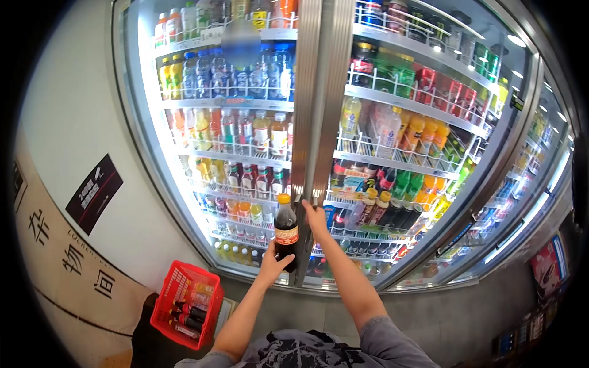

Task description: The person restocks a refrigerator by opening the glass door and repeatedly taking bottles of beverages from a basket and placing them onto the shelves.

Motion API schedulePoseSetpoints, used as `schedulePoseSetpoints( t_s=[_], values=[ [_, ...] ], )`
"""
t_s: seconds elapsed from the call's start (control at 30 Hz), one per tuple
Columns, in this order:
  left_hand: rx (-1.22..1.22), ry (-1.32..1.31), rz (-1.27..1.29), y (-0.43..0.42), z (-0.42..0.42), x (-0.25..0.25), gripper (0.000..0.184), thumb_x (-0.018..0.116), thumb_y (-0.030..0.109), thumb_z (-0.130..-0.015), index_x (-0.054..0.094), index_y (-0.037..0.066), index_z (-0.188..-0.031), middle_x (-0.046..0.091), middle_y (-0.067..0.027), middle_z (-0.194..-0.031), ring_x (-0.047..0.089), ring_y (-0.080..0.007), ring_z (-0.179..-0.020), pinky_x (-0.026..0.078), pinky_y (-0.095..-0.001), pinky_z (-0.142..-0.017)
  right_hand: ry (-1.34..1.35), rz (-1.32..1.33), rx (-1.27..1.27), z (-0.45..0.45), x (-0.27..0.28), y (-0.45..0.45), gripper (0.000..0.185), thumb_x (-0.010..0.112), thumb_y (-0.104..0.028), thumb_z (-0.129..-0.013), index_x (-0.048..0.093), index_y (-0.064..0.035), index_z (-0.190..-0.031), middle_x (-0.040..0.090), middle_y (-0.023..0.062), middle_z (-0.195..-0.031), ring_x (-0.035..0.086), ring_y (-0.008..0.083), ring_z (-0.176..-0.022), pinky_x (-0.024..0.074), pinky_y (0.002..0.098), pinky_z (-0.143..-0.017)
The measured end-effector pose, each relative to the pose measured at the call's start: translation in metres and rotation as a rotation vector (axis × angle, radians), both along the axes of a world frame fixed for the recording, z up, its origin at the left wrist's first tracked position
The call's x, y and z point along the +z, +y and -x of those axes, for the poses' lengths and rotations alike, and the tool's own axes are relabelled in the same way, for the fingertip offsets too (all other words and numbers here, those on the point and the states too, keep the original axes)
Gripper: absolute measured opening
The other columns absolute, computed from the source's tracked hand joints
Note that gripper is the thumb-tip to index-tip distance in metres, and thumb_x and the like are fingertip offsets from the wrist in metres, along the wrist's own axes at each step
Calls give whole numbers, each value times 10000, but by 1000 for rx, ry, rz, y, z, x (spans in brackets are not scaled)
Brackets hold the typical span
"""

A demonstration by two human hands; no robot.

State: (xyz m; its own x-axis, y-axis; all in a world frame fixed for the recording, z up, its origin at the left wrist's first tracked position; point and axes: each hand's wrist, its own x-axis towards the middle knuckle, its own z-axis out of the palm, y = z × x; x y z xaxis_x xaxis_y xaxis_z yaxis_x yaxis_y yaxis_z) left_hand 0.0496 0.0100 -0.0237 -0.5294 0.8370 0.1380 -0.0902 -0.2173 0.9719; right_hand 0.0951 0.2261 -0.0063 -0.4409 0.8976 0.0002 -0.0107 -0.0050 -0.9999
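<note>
My left hand [271, 265] is closed around the lower part of a soda bottle [286, 232] with dark liquid, a yellow cap and a red-and-cream label. The bottle stands nearly upright in front of the left glass door. To its right, my right hand [315, 222] grips the handle [315, 200] of the right fridge door; some of its fingers are hidden. Both doors of the drinks fridge [307, 92] look closed. Behind the glass, shelves hold rows of bottles and cans, including orange drinks [426, 132] and blue-capped bottles [236, 73].
A red basket [208, 283] at the lower left holds several bottles, some dark. A dark sign [94, 194] hangs on the pale wall at left. More glass fridge doors [521, 165] continue to the right, above the grey tiled floor [429, 319].
</note>
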Motion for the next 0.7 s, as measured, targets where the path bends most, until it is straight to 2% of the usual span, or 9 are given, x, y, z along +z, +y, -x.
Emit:
schedulePoseSetpoints(
  t_s=[0.07, 0.13, 0.17, 0.2, 0.33, 0.53, 0.7],
  values=[
    [17, -7, -11, -11, -5, 1, 692, 741, 44, -805, 381, 24, -1396, 561, -79, -1231, 534, -181, -1144, 432, -335, -975, -61, -73, -58, 6, -11, 6, 438, 684, -356, -855, 596, 50, -715, 577, 98, -632, 519, 192, -630, 421, 387, -630],
    [11, -4, -21, -20, -6, 2, 696, 739, 43, -807, 375, 21, -1400, 551, -81, -1247, 533, -184, -1147, 434, -337, -974, -32, -91, -76, 11, -23, 12, 403, 670, -325, -860, 597, 39, -705, 559, 120, -617, 504, 190, -620, 415, 390, -625],
    [15, 4, -18, -25, -8, 2, 703, 734, 42, -812, 364, 19, -1409, 542, -85, -1262, 527, -185, -1160, 434, -338, -978, -12, -172, -85, 14, -30, 15, 346, 630, -291, -888, 550, -64, -639, 476, -1, -530, 440, 122, -473, 320, 316, -470],
    [16, -2, -9, -29, -9, 3, 703, 734, 42, -812, 364, 19, -1409, 542, -85, -1262, 527, -185, -1160, 434, -338, -978, -79, -138, -107, 10, -21, 9, 398, 646, -308, -868, 581, 48, -702, 550, 153, -600, 517, 228, -595, 406, 404, -612],
    [-5, -39, 14, -56, -13, 3, 711, 730, 47, -820, 348, 7, -1419, 536, -107, -1279, 524, -192, -1179, 426, -335, -1000, -44, -200, -125, 11, -24, 8, 393, 637, -287, -858, 573, 62, -689, 534, 165, -561, 500, 239, -546, 389, 417, -582],
    [-21, -41, 52, -105, -3, -6, 674, 728, 74, -833, 367, 12, -1399, 533, -102, -1303, 521, -199, -1203, 418, -343, -1013, -35, -189, -206, 12, -20, -7, 393, 632, -272, -849, 547, 49, -639, 495, 118, -529, 460, 186, -529, 370, 402, -559],
    [-38, -91, 33, -113, 10, -1, 608, 734, 104, -838, 420, 22, -1352, 563, -90, -1255, 534, -182, -1177, 415, -335, -1007, -19, -188, -263, -21, -19, -61, 384, 630, -244, -851, 499, 4, -590, 424, 23, -521, 386, 115, -536, 325, 362, -517]
  ],
)
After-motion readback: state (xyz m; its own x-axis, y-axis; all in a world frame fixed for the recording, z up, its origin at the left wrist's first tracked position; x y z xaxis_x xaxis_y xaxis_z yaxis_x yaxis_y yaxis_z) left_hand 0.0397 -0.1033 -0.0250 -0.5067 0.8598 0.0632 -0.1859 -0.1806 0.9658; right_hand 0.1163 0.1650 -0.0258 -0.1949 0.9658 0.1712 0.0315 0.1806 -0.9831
